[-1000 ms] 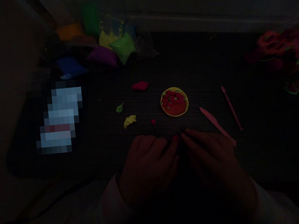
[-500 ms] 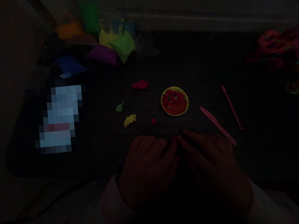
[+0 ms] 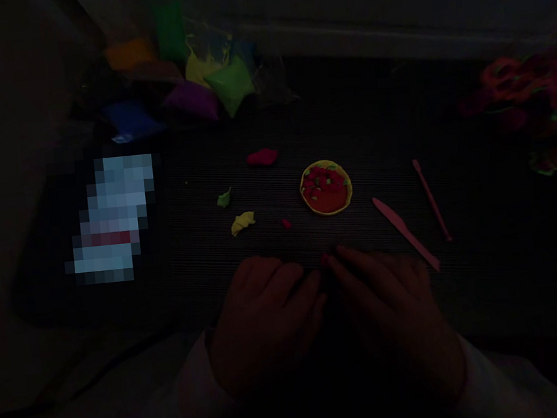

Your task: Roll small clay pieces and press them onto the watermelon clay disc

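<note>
A small red clay bit (image 3: 325,258) sits at the fingertips of the right hand (image 3: 391,306), near the middle of the dark table (image 3: 501,266); the gloom hides whether that grip is closed on it. The left hand (image 3: 269,321), fingers bent, is just beside the bit, its grip too dim to tell. Beyond them lies a yellow-rimmed clay dish (image 3: 328,202) holding red and green pieces.
</note>
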A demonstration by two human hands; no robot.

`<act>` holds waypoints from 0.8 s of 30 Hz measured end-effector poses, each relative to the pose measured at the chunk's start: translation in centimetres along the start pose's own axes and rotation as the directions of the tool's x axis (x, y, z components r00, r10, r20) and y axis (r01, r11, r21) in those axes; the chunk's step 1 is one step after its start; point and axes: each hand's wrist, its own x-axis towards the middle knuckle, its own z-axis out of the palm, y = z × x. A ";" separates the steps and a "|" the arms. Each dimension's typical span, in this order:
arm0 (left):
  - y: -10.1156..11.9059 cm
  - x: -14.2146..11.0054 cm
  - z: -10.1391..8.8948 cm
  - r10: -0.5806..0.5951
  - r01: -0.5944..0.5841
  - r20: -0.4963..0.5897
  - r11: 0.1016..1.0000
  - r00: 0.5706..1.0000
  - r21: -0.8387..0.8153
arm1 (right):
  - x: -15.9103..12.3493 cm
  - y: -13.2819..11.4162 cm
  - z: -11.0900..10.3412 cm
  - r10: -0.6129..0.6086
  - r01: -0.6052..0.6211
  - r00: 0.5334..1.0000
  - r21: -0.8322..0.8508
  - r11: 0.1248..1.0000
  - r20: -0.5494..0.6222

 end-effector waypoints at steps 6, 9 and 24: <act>-0.2 -0.4 -0.1 -0.032 0.032 -0.034 0.999 0.999 -0.014 | -0.2 -0.2 0.0 -0.001 0.000 1.000 0.016 1.000 0.011; -0.3 -0.5 -0.1 -0.030 0.029 -0.039 0.999 0.999 -0.022 | -0.2 -0.4 0.0 0.000 0.000 1.000 0.031 1.000 0.016; -0.4 -0.5 -0.1 -0.047 0.045 -0.042 0.998 0.998 -0.038 | -0.6 -0.4 0.0 -0.003 0.001 0.999 0.059 0.998 0.037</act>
